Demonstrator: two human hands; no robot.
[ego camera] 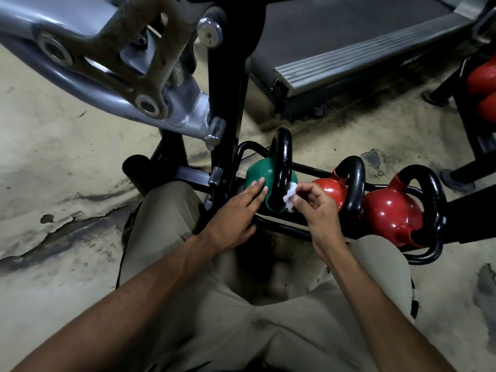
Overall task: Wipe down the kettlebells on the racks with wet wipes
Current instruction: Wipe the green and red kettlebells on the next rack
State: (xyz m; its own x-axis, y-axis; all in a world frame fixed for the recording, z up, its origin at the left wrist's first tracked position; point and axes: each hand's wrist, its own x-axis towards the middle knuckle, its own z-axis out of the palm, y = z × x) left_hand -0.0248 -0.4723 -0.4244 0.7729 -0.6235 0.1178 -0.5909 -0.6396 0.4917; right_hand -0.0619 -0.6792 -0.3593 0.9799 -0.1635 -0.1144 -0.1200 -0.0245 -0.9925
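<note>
The treadmill (362, 55) and the grey machine arm (88, 76) fill the top of your view, and neither concerns you. You crouch over the low black rack (281, 229) on the worn floor (67, 183). Three kettlebells sit on its rails in a row.

The second red kettlebell (389, 210) lies furthest to your right and the first red kettlebell (330, 190) just beside it. The green kettlebell (257, 175) is at the left end, tipped so its black handle (283, 167) stands edge-on toward you. More red weights show at the far right edge on another stand.

Your left hand (233, 218) lies flat on the green body, fingers straight and spread, steadying it rather than gripping. Your right hand (319, 205) has thumb and fingertips curled in a pinch round the crumpled wet wipe (291, 196), pressing it against the lower right side of the black handle.

So the step in hand looks like wiping the green kettlebell's handle, with its body and both red ones apparently yet to do.

Next, run the wipe up and over the loop, then inside it, where grime likely collects. Brace with your left palm, since the bell could roll on the rails. The wipe is bunched small, so unfold it for the broad body.
</note>
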